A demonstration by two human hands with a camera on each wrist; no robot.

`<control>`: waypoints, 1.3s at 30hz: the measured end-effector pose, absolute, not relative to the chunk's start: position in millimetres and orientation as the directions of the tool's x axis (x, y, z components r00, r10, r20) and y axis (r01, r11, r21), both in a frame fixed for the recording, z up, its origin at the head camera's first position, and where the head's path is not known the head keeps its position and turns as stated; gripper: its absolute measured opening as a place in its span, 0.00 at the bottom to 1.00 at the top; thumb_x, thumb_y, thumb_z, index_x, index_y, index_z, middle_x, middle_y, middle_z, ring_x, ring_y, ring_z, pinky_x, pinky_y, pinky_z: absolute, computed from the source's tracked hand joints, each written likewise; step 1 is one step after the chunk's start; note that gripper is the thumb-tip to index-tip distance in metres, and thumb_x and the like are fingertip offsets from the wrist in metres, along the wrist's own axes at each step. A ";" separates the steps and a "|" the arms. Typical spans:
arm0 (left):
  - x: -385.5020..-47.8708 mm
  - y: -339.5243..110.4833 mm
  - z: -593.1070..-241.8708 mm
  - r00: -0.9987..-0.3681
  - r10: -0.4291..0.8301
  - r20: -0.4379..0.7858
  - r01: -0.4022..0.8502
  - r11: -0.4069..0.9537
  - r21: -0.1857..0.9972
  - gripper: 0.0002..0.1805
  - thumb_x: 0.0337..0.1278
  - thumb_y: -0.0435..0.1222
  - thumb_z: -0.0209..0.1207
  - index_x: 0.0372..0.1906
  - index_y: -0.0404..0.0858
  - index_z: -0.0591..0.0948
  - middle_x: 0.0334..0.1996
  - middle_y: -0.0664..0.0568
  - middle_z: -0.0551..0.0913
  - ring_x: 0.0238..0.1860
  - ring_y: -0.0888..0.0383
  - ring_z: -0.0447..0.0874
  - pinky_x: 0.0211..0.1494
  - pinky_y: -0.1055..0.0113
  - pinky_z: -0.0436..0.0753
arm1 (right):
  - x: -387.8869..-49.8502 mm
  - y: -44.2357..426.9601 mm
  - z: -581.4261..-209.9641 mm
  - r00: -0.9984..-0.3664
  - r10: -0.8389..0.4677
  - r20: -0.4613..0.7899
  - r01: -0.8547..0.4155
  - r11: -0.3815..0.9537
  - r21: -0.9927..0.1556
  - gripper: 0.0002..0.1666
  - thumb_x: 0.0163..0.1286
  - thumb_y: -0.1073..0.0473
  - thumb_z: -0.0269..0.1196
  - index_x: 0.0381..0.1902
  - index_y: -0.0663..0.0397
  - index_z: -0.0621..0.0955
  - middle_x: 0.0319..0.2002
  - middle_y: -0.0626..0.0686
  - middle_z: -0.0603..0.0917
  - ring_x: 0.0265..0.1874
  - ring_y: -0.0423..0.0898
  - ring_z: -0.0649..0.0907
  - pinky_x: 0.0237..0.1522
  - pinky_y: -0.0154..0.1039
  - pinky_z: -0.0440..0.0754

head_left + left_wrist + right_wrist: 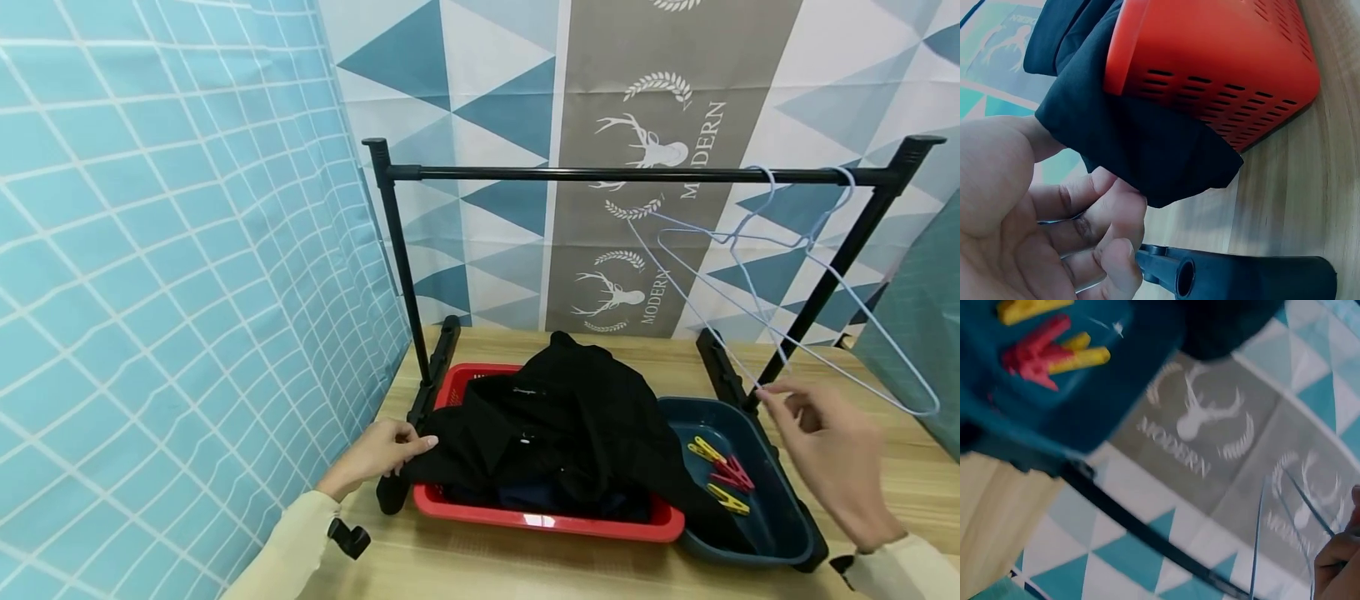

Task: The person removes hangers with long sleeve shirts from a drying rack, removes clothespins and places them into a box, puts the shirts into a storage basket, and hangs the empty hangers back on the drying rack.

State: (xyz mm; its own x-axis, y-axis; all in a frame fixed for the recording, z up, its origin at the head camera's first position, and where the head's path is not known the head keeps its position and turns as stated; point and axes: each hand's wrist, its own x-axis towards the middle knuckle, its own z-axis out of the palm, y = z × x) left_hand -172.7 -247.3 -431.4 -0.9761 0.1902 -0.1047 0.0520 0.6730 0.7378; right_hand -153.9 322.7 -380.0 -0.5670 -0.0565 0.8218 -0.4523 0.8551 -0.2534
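A black garment [570,408] with a label and a button lies heaped in a red basket [547,521]; one part hangs over the right side into a dark blue basin [772,492]. At the basket's left, my left hand [382,450] pinches an edge of the garment between thumb and fingers. In the left wrist view the pinched cloth [1160,144] drapes down the basket's outer wall. My right hand [832,454] pinches the lower end of a light blue wire hanger [693,310]. This hanger and a second blue hanger [873,304] hang from the black rod [585,174].
Yellow clothespins [729,500] and red clothespins [731,473] lie in the basin. The rack's left post [405,267] and right post [825,283] stand beside the containers on a wood-grain table [450,567]. Patterned sheets [502,250] hang behind.
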 end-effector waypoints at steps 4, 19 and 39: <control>-174.1 -250.0 -432.0 -0.977 0.174 -0.123 0.020 0.650 0.759 0.23 0.64 0.58 0.65 0.39 0.40 0.82 0.23 0.50 0.80 0.20 0.55 0.76 0.23 0.60 0.76 | -152.9 306.5 -397.7 -0.754 -0.197 0.627 -0.469 0.829 -0.304 0.09 0.67 0.64 0.72 0.44 0.55 0.85 0.23 0.45 0.77 0.19 0.33 0.69 0.21 0.29 0.67; -183.9 -246.9 -425.8 -0.962 0.239 -0.132 0.041 0.603 0.797 0.19 0.68 0.47 0.66 0.27 0.38 0.79 0.16 0.55 0.69 0.17 0.58 0.70 0.25 0.63 0.75 | -170.9 291.2 -431.5 -0.837 -0.492 -0.238 -0.104 0.572 -0.814 0.18 0.77 0.47 0.63 0.41 0.59 0.81 0.27 0.50 0.72 0.14 0.40 0.68 0.17 0.33 0.69; -186.5 -205.4 -367.9 -0.911 0.401 0.101 0.331 0.562 0.758 0.11 0.67 0.42 0.68 0.44 0.38 0.85 0.33 0.53 0.85 0.26 0.53 0.80 0.32 0.61 0.82 | -173.8 216.2 -367.4 -0.862 -0.471 0.187 -0.408 0.425 -0.808 0.10 0.77 0.54 0.64 0.46 0.55 0.83 0.31 0.53 0.85 0.25 0.48 0.87 0.35 0.42 0.87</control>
